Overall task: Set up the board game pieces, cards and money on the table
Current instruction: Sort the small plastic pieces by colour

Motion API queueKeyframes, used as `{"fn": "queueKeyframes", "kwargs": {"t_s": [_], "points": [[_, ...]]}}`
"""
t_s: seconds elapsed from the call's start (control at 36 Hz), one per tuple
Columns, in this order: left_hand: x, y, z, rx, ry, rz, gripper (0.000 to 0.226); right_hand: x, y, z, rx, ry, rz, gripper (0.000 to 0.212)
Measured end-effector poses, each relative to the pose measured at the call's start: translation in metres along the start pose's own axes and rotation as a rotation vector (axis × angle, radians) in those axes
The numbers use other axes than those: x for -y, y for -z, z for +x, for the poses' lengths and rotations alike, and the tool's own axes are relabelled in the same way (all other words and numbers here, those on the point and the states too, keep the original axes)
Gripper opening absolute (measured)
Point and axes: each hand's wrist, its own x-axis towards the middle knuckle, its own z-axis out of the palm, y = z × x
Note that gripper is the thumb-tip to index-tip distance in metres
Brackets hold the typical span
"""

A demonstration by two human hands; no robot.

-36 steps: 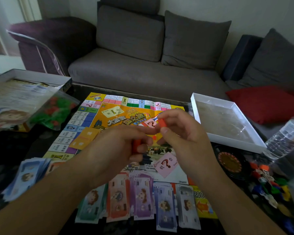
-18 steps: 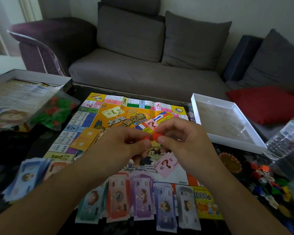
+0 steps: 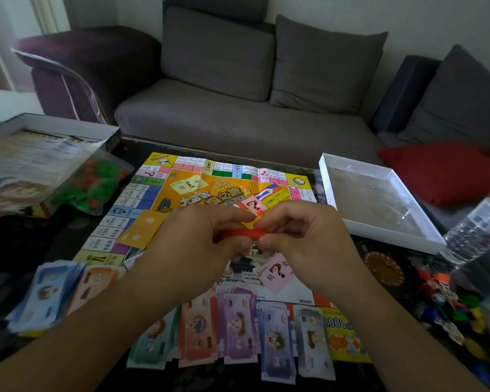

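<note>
The colourful game board [image 3: 164, 190] lies flat on the dark table. Above its middle, my left hand [image 3: 193, 244] and my right hand [image 3: 303, 244] meet and together pinch a small orange-red plastic piece [image 3: 242, 233]; a tip of it shows at the fingertips. Play money stacks [image 3: 238, 329] lie in a row along the board's near edge, with more notes [image 3: 46, 295] at the near left. A yellow card stack [image 3: 142, 229] and a pink question-mark card stack [image 3: 276, 274] sit on the board.
An open box with a rules sheet [image 3: 26, 162] and a bag of red and green houses [image 3: 94, 185] sit at left. A white box lid [image 3: 379, 205], a spinner [image 3: 385, 268], loose coloured pawns [image 3: 447, 301] and a water bottle [image 3: 475, 227] are at right. A sofa stands behind.
My hands have drawn together and dropped slightly over the board's middle. The orange-red piece now lies across between both hands, where each hand earlier held a separate bit.
</note>
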Motion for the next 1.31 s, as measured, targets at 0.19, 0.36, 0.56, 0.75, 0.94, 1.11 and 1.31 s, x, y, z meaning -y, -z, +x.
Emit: {"fn": "queueKeyframes", "kwargs": {"t_s": [0.19,0.36,0.56,0.75,0.94,1.11,1.31], "points": [[0.004,0.001,-0.001,0.015,-0.016,-0.012,0.042,-0.002,0.000,0.000,0.024,-0.020,0.074,0.022],[0.009,0.005,0.003,0.103,0.000,-0.116,0.041,-0.005,-0.004,0.001,0.006,-0.036,0.147,0.023],[0.010,-0.010,0.015,0.148,0.448,-0.621,0.020,-0.017,-0.019,0.004,-0.081,0.050,-0.079,0.012],[0.016,-0.009,0.014,0.219,0.540,-0.605,0.030,-0.026,-0.013,0.008,0.027,0.039,-0.070,0.011],[0.023,-0.006,0.020,0.166,0.540,-0.513,0.028,-0.071,0.005,0.044,-0.167,-0.163,-0.332,0.024],[0.026,-0.010,0.026,0.130,0.472,-0.379,0.030,-0.088,-0.016,0.075,0.035,-0.184,-0.559,0.048],[0.032,-0.011,0.033,0.068,0.545,-0.487,0.024,-0.098,-0.030,0.090,0.147,-0.085,-0.711,0.046]]}}
